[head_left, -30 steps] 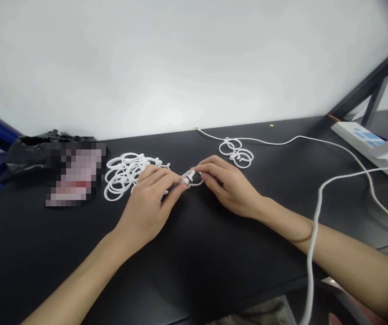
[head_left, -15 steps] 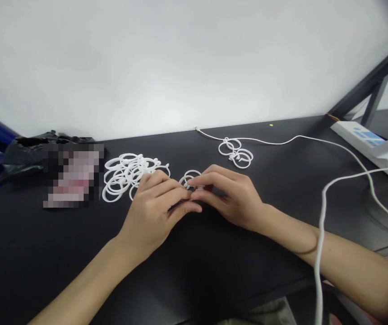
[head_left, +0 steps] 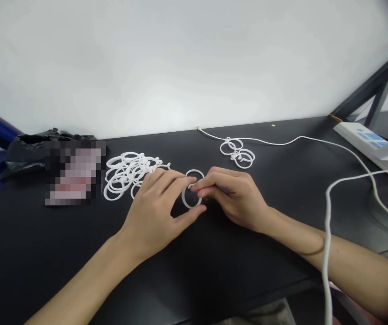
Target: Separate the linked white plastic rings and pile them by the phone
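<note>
White plastic rings with small clips or eyelets are at my fingers. One white ring (head_left: 186,201) is held edge to edge between the thumb and forefinger of my left hand (head_left: 156,212), above the black table. My right hand (head_left: 236,196) pinches at that ring's right side, and its fingertips hide the spot they grip. Just behind, another white ring (head_left: 195,170) shows partly above the fingers; whether the two are joined I cannot tell. Left of my hands lies a heap of similar white rings (head_left: 126,174), partly covered by my left hand.
A few white rings (head_left: 237,153) lie together at the back beside a thin white cable (head_left: 280,144). A thicker cable (head_left: 327,234) crosses over my right forearm. A white power strip (head_left: 366,140) is at right; a black plastic bag (head_left: 28,151) and a blurred packet (head_left: 75,174) at left.
My left thumb and forefinger have spread apart around the ring, which now shows more fully. My right fingers have closed in toward its right side.
</note>
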A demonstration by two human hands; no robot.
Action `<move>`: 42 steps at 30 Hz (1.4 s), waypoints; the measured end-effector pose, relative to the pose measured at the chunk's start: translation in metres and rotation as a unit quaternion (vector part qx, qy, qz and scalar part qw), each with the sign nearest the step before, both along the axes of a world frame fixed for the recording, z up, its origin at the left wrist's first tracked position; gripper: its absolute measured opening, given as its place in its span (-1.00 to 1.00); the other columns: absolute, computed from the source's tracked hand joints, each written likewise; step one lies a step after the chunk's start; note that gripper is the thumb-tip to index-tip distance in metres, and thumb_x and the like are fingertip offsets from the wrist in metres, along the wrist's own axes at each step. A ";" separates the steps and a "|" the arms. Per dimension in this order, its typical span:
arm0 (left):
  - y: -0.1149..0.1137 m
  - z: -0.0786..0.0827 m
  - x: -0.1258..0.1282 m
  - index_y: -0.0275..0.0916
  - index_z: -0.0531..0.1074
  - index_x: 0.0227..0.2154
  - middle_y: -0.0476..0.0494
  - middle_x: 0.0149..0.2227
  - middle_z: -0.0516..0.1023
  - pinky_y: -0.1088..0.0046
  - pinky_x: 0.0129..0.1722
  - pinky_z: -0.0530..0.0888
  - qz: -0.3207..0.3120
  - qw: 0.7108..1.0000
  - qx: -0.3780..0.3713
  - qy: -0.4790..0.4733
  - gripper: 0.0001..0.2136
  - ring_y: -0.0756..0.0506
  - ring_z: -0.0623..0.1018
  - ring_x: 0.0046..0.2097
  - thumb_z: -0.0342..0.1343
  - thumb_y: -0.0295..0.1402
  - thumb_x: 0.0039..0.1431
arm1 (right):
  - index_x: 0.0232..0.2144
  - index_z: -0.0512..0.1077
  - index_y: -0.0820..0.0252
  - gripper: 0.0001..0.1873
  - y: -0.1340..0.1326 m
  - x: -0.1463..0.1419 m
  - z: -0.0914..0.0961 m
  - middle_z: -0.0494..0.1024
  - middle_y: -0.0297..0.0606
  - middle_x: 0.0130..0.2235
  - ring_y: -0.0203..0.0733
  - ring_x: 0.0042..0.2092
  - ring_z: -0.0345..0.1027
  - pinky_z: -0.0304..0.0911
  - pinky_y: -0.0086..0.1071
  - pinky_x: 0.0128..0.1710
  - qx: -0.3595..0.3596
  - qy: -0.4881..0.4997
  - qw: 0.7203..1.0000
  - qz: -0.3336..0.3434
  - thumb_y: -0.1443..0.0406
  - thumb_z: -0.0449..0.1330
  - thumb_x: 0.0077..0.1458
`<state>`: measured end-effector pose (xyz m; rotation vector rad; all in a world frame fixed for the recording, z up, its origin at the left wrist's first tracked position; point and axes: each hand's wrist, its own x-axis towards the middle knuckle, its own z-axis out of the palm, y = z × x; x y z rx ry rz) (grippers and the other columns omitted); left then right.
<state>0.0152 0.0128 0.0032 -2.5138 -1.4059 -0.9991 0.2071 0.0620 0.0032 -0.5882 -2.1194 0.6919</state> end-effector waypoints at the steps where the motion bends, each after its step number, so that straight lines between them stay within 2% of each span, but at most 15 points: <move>1: 0.001 0.000 0.000 -0.26 0.40 -0.12 -0.14 -0.21 0.51 0.23 -0.07 0.43 0.001 1.000 -0.001 0.002 -0.76 -0.17 0.46 -0.12 0.15 -0.24 0.23 | -0.26 0.50 0.22 -0.91 0.000 0.000 -0.001 0.54 -0.33 -0.33 -0.39 -0.34 0.43 0.35 -0.52 -0.28 0.003 -0.004 1.000 -0.003 0.37 0.17 0.25; 4: 0.005 0.004 -0.007 -0.26 0.41 -0.12 -0.17 -0.19 0.50 0.20 -0.04 0.43 0.033 0.999 0.015 0.018 -0.77 -0.19 0.46 -0.10 0.13 -0.26 0.23 | -0.06 0.43 0.21 -0.78 0.003 -0.001 -0.004 0.54 -0.27 -0.25 -0.31 -0.26 0.43 0.38 -0.43 -0.20 0.013 -0.056 0.998 -0.031 0.29 0.16 0.27; 6: 0.009 0.007 -0.017 -0.27 0.41 -0.11 -0.21 -0.16 0.49 0.14 -0.03 0.42 0.093 0.995 0.022 0.030 -0.75 -0.24 0.46 -0.08 0.11 -0.24 0.23 | 0.02 0.38 0.22 -0.71 0.007 -0.001 -0.006 0.52 -0.18 -0.18 -0.20 -0.17 0.40 0.38 -0.30 -0.12 0.048 -0.123 0.990 -0.059 0.26 0.13 0.28; 9: 0.015 0.014 -0.039 -0.32 0.41 -0.10 -0.33 -0.15 0.46 -0.01 -0.07 0.42 0.229 0.972 -0.015 0.042 -0.66 -0.38 0.43 -0.05 0.07 -0.16 0.22 | -0.03 0.43 0.25 -0.73 0.013 -0.001 -0.010 0.45 -0.05 -0.11 -0.08 -0.12 0.31 0.35 -0.14 -0.07 0.115 -0.214 0.967 -0.079 0.27 0.12 0.27; 11: 0.017 0.017 -0.054 -0.38 0.40 -0.07 -0.42 -0.11 0.45 -0.11 -0.03 0.39 0.297 0.952 -0.050 0.064 -0.59 -0.48 0.39 0.01 0.04 -0.11 0.22 | -0.10 0.47 0.26 -0.77 0.016 0.000 -0.012 0.43 -0.03 -0.12 -0.07 -0.14 0.28 0.34 -0.13 -0.09 0.127 -0.246 0.957 -0.082 0.29 0.11 0.27; 13: 0.018 0.018 -0.065 -0.36 0.39 -0.08 -0.43 -0.11 0.46 -0.16 -0.02 0.39 0.329 0.937 -0.081 0.085 -0.57 -0.51 0.39 0.03 0.04 -0.07 0.21 | -0.17 0.49 0.25 -0.80 0.018 0.000 -0.013 0.44 -0.05 -0.16 -0.08 -0.16 0.27 0.34 -0.15 -0.11 0.120 -0.261 0.954 -0.084 0.31 0.09 0.28; 16: 0.017 0.016 -0.075 -0.33 0.38 -0.08 -0.42 -0.13 0.47 -0.21 -0.07 0.39 0.341 0.927 -0.111 0.109 -0.55 -0.54 0.39 0.02 0.05 -0.02 0.20 | -0.23 0.49 0.24 -0.82 0.019 0.002 -0.013 0.45 -0.09 -0.19 -0.11 -0.19 0.28 0.34 -0.19 -0.13 0.102 -0.261 0.956 -0.080 0.33 0.08 0.29; 19: 0.017 0.014 -0.074 -0.32 0.36 -0.02 -0.44 -0.09 0.44 -0.24 -0.09 0.38 0.329 0.932 -0.105 0.113 -0.53 -0.55 0.38 0.02 0.04 -0.02 0.21 | -0.22 0.47 0.25 -0.84 0.018 0.003 -0.012 0.46 -0.12 -0.18 -0.14 -0.17 0.30 0.33 -0.22 -0.11 0.081 -0.226 0.968 -0.070 0.32 0.08 0.29; 22: 0.017 0.013 -0.063 -0.26 0.37 0.00 -0.38 -0.06 0.44 -0.18 -0.05 0.37 0.284 0.953 -0.055 0.090 -0.59 -0.49 0.36 0.04 0.06 -0.08 0.23 | -0.20 0.43 0.24 -0.88 0.016 0.004 -0.009 0.46 -0.17 -0.19 -0.19 -0.16 0.34 0.33 -0.30 -0.12 0.044 -0.171 0.983 -0.051 0.33 0.11 0.28; 24: 0.016 0.013 -0.051 -0.26 0.38 0.01 -0.33 -0.04 0.46 -0.06 0.02 0.36 0.219 0.973 -0.034 0.066 -0.63 -0.40 0.36 0.05 0.06 -0.15 0.24 | -0.20 0.41 0.23 -0.91 0.013 0.003 -0.007 0.47 -0.21 -0.20 -0.23 -0.18 0.37 0.33 -0.36 -0.14 0.022 -0.136 0.990 -0.036 0.35 0.11 0.27; 27: 0.011 0.012 -0.034 -0.23 0.39 0.04 -0.23 -0.05 0.51 0.13 0.01 0.40 0.093 0.994 -0.047 0.046 -0.68 -0.27 0.41 0.02 0.04 -0.24 0.29 | -0.21 0.40 0.20 -0.92 0.010 0.001 -0.005 0.49 -0.24 -0.21 -0.27 -0.21 0.39 0.33 -0.39 -0.18 0.010 -0.092 0.995 -0.023 0.37 0.10 0.28; 30: 0.006 0.010 -0.022 -0.20 0.47 -0.11 -0.13 -0.17 0.57 0.28 -0.08 0.44 -0.001 0.997 -0.077 0.010 -0.81 -0.15 0.47 -0.08 0.00 -0.34 0.33 | -0.22 0.40 0.19 -0.91 0.009 0.000 -0.004 0.49 -0.24 -0.23 -0.27 -0.22 0.39 0.34 -0.37 -0.19 0.007 -0.071 0.997 -0.022 0.37 0.08 0.29; 35: 0.002 0.008 -0.013 -0.18 0.48 -0.35 -0.05 -0.29 0.57 0.39 -0.16 0.45 -0.031 0.988 -0.132 -0.074 -0.90 -0.08 0.47 -0.17 0.08 -0.39 0.28 | -0.14 0.41 0.19 -0.84 0.007 0.000 -0.001 0.46 -0.19 -0.17 -0.26 -0.16 0.39 0.34 -0.35 -0.13 0.003 -0.067 0.997 -0.029 0.39 0.04 0.31; 39: 0.000 0.008 -0.008 -0.21 0.47 -0.38 -0.04 -0.34 0.56 0.41 -0.21 0.44 -0.043 0.988 -0.115 -0.090 -0.91 -0.06 0.44 -0.22 0.12 -0.43 0.25 | 0.02 0.35 0.22 -0.74 0.003 0.001 0.001 0.43 -0.20 -0.21 -0.26 -0.21 0.37 0.36 -0.35 -0.18 0.025 -0.058 0.997 -0.033 0.29 0.04 0.33; 42: 0.000 0.007 -0.005 -0.23 0.47 -0.40 -0.04 -0.38 0.54 0.42 -0.27 0.43 -0.065 0.990 -0.091 -0.086 -0.90 -0.05 0.41 -0.27 0.15 -0.40 0.24 | -0.05 0.39 0.22 -0.75 -0.001 0.001 0.001 0.45 -0.25 -0.26 -0.31 -0.30 0.37 0.36 -0.41 -0.28 0.030 -0.069 0.997 -0.003 0.23 0.14 0.27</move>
